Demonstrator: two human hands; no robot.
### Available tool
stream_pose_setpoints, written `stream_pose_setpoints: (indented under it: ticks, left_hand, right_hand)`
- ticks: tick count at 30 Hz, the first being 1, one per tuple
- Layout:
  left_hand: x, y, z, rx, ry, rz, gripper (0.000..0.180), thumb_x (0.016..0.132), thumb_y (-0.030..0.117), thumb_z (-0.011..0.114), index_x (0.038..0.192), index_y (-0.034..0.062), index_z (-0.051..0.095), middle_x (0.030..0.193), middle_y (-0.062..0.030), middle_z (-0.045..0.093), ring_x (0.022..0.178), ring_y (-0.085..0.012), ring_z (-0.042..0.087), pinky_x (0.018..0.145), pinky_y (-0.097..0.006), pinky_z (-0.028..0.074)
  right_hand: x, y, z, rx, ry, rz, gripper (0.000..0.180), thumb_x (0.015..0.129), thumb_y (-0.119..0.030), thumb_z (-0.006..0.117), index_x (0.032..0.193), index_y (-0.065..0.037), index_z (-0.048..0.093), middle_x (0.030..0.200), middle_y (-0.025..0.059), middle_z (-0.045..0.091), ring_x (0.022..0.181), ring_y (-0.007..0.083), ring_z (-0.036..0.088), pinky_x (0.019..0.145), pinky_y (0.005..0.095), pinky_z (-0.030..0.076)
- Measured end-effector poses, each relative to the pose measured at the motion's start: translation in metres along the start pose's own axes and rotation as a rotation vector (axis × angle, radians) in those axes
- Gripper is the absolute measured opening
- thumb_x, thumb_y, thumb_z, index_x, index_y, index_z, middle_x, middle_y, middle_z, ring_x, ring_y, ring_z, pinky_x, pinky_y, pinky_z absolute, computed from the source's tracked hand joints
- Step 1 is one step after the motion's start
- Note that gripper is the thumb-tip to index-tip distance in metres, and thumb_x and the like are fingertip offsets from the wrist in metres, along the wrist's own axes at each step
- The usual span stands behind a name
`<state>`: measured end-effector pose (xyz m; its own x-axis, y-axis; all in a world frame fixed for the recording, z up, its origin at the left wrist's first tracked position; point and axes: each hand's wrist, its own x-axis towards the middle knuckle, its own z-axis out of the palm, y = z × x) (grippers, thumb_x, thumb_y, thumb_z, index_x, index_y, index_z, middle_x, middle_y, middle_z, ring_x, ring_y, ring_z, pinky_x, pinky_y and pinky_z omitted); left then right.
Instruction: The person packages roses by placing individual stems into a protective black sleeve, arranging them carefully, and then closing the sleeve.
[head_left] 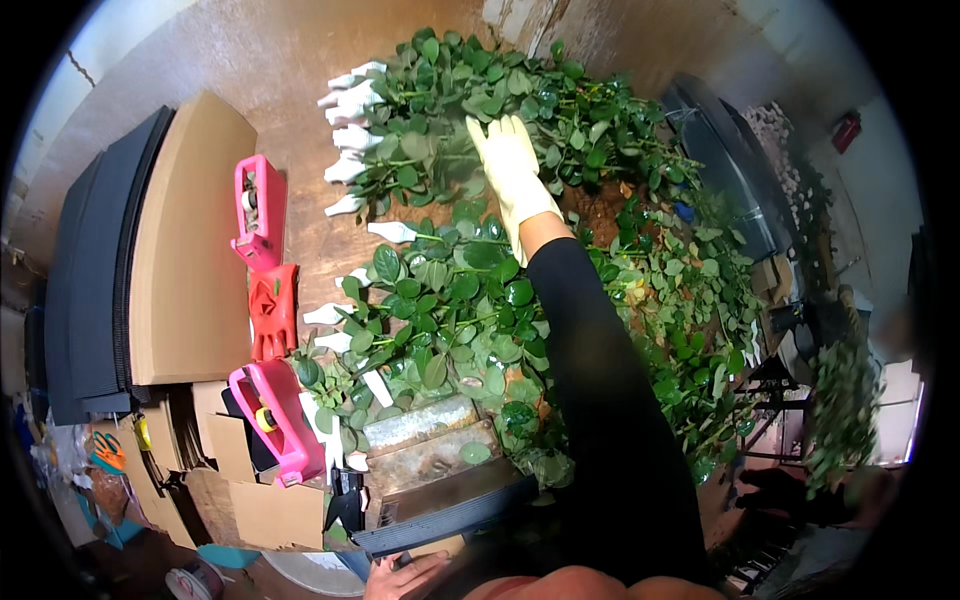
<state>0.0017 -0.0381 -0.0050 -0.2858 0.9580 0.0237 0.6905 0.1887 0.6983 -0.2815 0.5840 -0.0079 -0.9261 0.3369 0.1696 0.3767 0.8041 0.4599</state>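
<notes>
My right hand (508, 165), in a pale yellow glove, reaches over the far bunch of leafy rose stems (430, 75). Its fingers are stretched out and touch the leaves; no stem shows clearly in them. White sleeves (352, 138) cover the flower heads at the left ends of the stems. A nearer group of stems (440, 290) lies below my forearm, with similar white sleeves (328, 314). At the bottom edge, my bare left hand (405, 577) is partly in view, its fingers bent beside a dark edge; what they hold is hidden.
Two pink tape dispensers (262, 215) and red gloves (273, 312) lie along the left side. Beyond them stand cardboard (190, 250) and dark corrugated sheets (100, 270). Metal blocks (430, 440) sit at the near edge. A dark plastic-covered stack (725, 160) stands at right.
</notes>
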Motion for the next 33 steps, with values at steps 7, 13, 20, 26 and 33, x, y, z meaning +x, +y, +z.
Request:
stream_pose_setpoints:
  ticks: [7,13,20,26,33]
  left_hand:
    - [0.007,0.004,-0.014,-0.005,-0.033,0.014,0.044,0.078,0.007,0.082,0.120,0.0076,0.071,0.126,-0.0011,0.073,0.131,-0.0284,0.056,0.115,-0.047,0.040]
    - [0.014,0.019,-0.026,-0.031,-0.018,-0.063,0.040,0.074,0.012,0.083,0.114,0.0109,0.075,0.122,0.0011,0.075,0.132,-0.0305,0.055,0.116,-0.050,0.035]
    - [0.023,0.035,-0.040,-0.048,-0.050,-0.110,0.068,0.059,0.027,0.093,0.124,0.0238,0.072,0.133,0.0032,0.070,0.137,-0.0355,0.049,0.117,-0.067,0.027]
    - [0.029,0.036,-0.038,-0.068,0.000,-0.048,0.068,0.060,0.025,0.092,0.125,0.0194,0.071,0.131,0.0006,0.071,0.138,-0.0377,0.049,0.121,-0.069,0.019]
    - [0.038,0.056,-0.042,0.007,0.115,-0.088,0.025,0.086,0.026,0.075,0.107,0.0122,0.076,0.119,-0.0023,0.076,0.127,-0.0345,0.056,0.112,-0.055,0.032]
  right_hand:
    - [-0.039,0.020,-0.027,0.252,0.188,-0.226,0.013,0.083,-0.015,0.064,0.083,-0.011,0.077,0.078,0.0162,0.072,0.078,0.0320,0.074,0.068,0.0440,0.058]
    - [-0.146,-0.009,-0.141,0.246,0.107,-0.134,0.012,0.082,-0.016,0.065,0.076,-0.013,0.075,0.075,0.0082,0.073,0.074,0.0257,0.073,0.063,0.0415,0.055]
    - [-0.212,-0.059,-0.161,0.141,-0.158,-0.173,0.033,0.082,-0.019,0.065,0.107,0.000,0.076,0.106,0.0220,0.074,0.097,0.0375,0.070,0.089,0.0555,0.051]
    - [-0.181,-0.053,-0.138,0.124,0.002,-0.115,0.009,0.076,-0.020,0.069,0.077,-0.014,0.075,0.078,0.0058,0.071,0.076,0.0270,0.070,0.066,0.0477,0.050]
    - [-0.232,-0.023,-0.236,0.838,-0.119,-0.142,0.028,0.107,-0.030,0.044,0.114,-0.016,0.067,0.092,0.0077,0.074,0.090,0.0299,0.072,0.081,0.0421,0.055]
